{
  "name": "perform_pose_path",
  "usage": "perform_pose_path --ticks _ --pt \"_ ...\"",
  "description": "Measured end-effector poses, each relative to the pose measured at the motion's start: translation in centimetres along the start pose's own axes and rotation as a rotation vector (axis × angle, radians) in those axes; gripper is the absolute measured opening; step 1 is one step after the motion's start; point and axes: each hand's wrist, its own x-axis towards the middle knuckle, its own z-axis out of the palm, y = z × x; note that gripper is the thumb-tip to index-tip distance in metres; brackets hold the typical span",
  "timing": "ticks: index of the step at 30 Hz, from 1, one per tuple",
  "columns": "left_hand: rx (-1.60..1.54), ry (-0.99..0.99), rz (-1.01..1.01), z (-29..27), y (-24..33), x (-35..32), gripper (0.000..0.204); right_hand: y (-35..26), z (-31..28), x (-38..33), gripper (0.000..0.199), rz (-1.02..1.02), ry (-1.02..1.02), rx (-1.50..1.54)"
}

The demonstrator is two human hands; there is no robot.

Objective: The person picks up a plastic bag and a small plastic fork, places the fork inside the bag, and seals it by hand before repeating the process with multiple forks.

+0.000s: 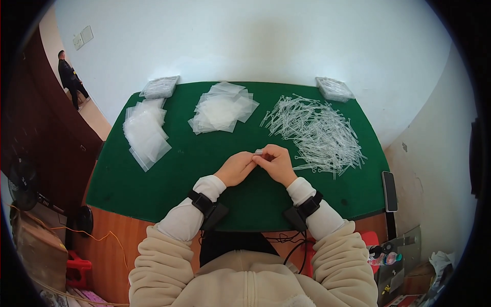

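Two hands meet at the middle of a green-covered bench (pixel 169 189), the left hand (pixel 236 168) and right hand (pixel 276 162) pressed fingertip to fingertip, their grip closed together on one small clear bag (pixel 259 152) that shows only as a pale sliver above the knuckles. What the bag holds cannot be made out. Both wrists carry a black strapped device, two in all, with cables trailing toward the person's cream jacket.

Just right of the hands sprawls a single loose heap of clear plastic pipettes (pixel 317 130), too tangled to count. Beyond the hands lies one fanned pile of clear bags (pixel 222 108), and a second pile of bags (pixel 146 134) sits well apart on the left. Two wrapped packs rest at the far corners, one left pack (pixel 159 87) and one right pack (pixel 334 89). A dark phone (pixel 389 191) lies at the right edge. Another person (pixel 70 78) stands in a distant doorway.
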Motion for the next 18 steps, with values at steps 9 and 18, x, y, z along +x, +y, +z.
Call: perform_pose_path --ticks 9,18 --pt "-0.007 -0.085 -0.056 -0.58 0.25 -0.01 0.015 -0.05 0.17 -0.14 0.014 0.06 -0.03 0.143" --pt "-0.083 -0.088 -0.109 -0.7 0.22 0.02 0.017 -0.06 0.02 -0.06 0.013 0.067 -0.04 0.076"
